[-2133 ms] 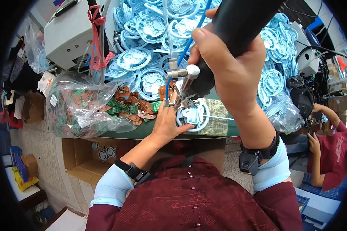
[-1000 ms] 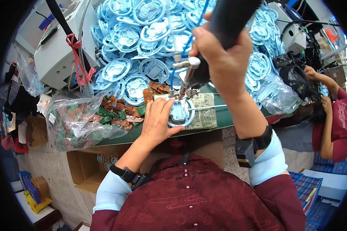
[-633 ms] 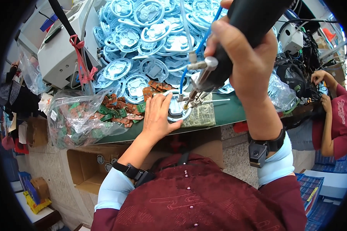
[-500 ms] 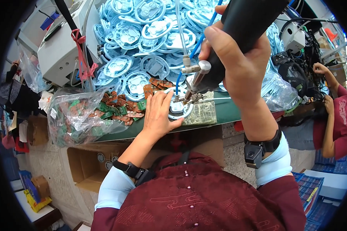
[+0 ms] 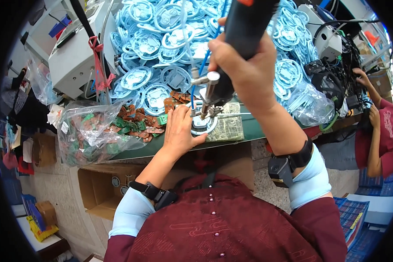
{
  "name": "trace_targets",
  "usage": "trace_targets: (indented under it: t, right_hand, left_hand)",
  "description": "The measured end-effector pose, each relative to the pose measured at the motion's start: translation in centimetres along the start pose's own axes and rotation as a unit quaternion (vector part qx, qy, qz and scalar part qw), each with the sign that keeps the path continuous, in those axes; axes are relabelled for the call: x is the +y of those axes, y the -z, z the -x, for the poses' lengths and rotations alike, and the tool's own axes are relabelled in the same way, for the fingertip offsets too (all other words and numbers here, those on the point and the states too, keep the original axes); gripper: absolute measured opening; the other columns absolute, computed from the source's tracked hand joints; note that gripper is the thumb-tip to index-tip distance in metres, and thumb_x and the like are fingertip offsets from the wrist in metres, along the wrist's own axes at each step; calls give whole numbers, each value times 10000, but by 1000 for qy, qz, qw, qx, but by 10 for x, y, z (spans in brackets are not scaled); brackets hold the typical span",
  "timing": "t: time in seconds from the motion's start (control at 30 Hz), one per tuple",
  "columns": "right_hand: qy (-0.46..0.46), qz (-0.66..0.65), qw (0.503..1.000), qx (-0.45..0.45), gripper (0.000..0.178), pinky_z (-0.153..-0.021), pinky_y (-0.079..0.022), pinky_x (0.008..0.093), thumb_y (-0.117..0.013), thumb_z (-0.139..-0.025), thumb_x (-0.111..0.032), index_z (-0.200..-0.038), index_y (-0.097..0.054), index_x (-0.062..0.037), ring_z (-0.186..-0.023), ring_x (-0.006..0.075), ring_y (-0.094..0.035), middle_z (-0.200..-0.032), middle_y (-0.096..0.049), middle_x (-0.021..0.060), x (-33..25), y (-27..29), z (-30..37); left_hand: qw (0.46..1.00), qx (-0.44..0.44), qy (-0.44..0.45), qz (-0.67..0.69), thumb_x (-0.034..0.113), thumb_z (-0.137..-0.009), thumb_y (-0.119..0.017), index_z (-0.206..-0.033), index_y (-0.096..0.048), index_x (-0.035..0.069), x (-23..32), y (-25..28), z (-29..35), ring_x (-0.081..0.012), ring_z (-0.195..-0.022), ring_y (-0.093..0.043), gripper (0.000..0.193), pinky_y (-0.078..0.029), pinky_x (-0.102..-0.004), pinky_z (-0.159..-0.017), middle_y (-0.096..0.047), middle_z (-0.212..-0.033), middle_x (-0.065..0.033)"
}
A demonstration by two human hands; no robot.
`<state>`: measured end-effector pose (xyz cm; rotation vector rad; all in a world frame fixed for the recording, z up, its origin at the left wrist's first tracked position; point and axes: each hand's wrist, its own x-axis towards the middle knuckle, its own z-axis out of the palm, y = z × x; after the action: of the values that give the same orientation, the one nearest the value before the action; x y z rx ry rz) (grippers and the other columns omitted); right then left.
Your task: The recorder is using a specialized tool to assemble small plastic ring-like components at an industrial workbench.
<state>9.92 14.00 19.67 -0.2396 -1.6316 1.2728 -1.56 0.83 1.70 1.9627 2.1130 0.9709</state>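
My right hand (image 5: 253, 72) is wrapped round a black powered screwdriver (image 5: 251, 24), which leans with its metal tip down. That tip points at a light-blue plastic wheel-shaped part (image 5: 213, 125) and hides some of its middle; whether it touches cannot be told. Fingers and thumb of my left hand (image 5: 179, 129) hold this part by its left and near rim. Beneath it lies a taped, yellowish-clear block (image 5: 232, 127) on the green bench top. A blue hose and a clear tube run up from the screwdriver's metal nose.
Behind my hands rises a big pile of light-blue wheel-shaped parts (image 5: 177, 39). Brown and green circuit boards (image 5: 137, 122) lie left, beside a clear bag of them (image 5: 85, 131). A grey machine (image 5: 76, 56) stands far left. An open carton (image 5: 91, 192) sits below; another person works at right.
The screwdriver and my right hand have shifted left, bringing the tip further in over the wheel-shaped part. My left hand stays almost where it was.
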Motion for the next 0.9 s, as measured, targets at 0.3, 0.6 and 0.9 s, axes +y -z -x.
trace_targets:
  t: [0.3, 0.6, 0.9]
  right_hand:
    - [28, -29, 999, -28, 336, -583, -512, 256, -674, -868, 11, -1171, -534, 50, -613, 124, -631, -788, -646, 67, -18, -26, 12]
    - [14, -30, 999, -24, 330, -595, -515, 249, -649, -874, 47, -1179, -523, 51, -630, 111, -630, -797, -647, 64, 0, -33, 19]
    - [30, 32, 999, -19, 398, -653, -484, 259, -713, -788, -45, -1152, -557, 2, -679, 103, -570, -829, -616, 35, 0, -39, 28]
  left_hand:
    - [1000, -8, 12, -14, 367, -611, -868, -1351, -500, 29, -11, -13, 12, -403, -1275, -430, 893, -297, -583, -1117, -473, -1324, -174]
    - [998, -34, 32, 42, 336, -596, -876, -1343, -503, 28, -12, -12, 8, -415, -1289, -426, 890, -304, -574, -1117, -455, -1365, -186]
    - [994, -45, 44, 90, 323, -609, -880, -1320, -513, 47, -14, -9, 8, -381, -1219, -498, 846, -340, -545, -1100, -541, -1239, -179]
